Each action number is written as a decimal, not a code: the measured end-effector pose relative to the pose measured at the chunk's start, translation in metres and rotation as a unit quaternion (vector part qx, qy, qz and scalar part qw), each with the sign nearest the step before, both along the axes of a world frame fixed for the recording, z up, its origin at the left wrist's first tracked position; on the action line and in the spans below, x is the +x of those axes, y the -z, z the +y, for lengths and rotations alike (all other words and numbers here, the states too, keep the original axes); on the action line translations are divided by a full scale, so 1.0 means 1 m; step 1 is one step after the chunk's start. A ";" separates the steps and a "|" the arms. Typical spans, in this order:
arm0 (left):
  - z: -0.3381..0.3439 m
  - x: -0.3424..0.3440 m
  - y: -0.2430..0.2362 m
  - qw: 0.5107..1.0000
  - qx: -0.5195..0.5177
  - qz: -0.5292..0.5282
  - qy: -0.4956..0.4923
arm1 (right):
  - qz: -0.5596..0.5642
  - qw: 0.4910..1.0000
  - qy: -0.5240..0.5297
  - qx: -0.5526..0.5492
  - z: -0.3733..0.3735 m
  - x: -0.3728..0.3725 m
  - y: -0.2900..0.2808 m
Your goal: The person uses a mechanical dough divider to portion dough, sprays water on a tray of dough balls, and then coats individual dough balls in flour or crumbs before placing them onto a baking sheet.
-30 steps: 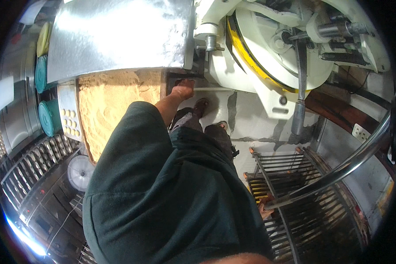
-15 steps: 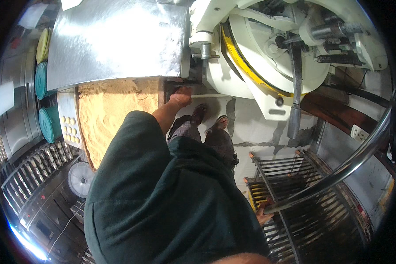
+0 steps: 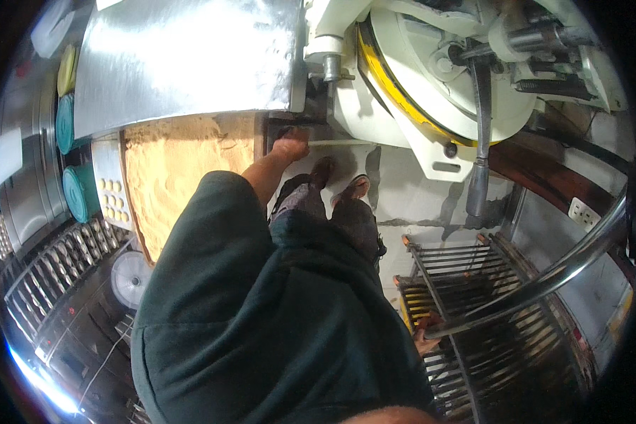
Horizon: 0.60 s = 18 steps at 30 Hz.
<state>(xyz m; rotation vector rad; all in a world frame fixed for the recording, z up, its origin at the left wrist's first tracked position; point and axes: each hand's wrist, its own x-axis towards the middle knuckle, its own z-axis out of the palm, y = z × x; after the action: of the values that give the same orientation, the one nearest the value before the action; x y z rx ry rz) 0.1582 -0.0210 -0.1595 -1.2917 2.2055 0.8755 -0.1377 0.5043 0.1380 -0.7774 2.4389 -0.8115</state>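
Note:
My left hand (image 3: 292,145) is closed in a fist under the edge of the metal table (image 3: 191,71), beside the right wall of a wooden box (image 3: 191,169) of fine tan crumbs or flour. What its fingers hold is hidden. A thin pale rod (image 3: 343,143) runs to the right from that hand, but whether I grip it cannot be made out. At the lower right, my right hand (image 3: 424,340) shows only in part. Its fingers curl round the lower end of a shiny curved metal tube (image 3: 544,279), against a dark barred rack (image 3: 466,247).
A large pale machine (image 3: 438,92) with a yellow-edged disc and a hanging dark lever (image 3: 478,187) stands at upper right. At left are teal lids (image 3: 81,194), a tray of small round pieces (image 3: 112,201), a fan (image 3: 129,280) and a rack of twisted pieces (image 3: 53,272).
My left hand has shifted very slightly upward in view, still closed. The machine and rack sit a little differently as my head moved. My right hand keeps its place on the tube.

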 end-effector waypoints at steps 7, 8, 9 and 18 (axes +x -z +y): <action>-0.008 -0.003 -0.009 0.999 0.036 -0.035 0.007 | -0.015 0.998 0.027 0.051 -0.021 0.003 -0.012; -0.010 -0.006 -0.014 0.998 0.049 -0.039 0.007 | -0.017 0.998 0.039 0.047 -0.022 0.004 -0.011; -0.010 -0.007 -0.015 0.998 0.051 -0.034 0.000 | -0.020 0.998 0.050 0.044 -0.022 0.005 -0.010; -0.010 -0.008 -0.010 0.998 0.050 -0.032 0.022 | -0.036 0.999 0.029 0.006 0.007 -0.004 0.004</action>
<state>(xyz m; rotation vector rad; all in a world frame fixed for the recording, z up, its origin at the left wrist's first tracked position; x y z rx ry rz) 0.1504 -0.0307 -0.1492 -1.2043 2.1043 0.9026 -0.1417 0.5109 0.1337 -0.6643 2.4098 -0.8304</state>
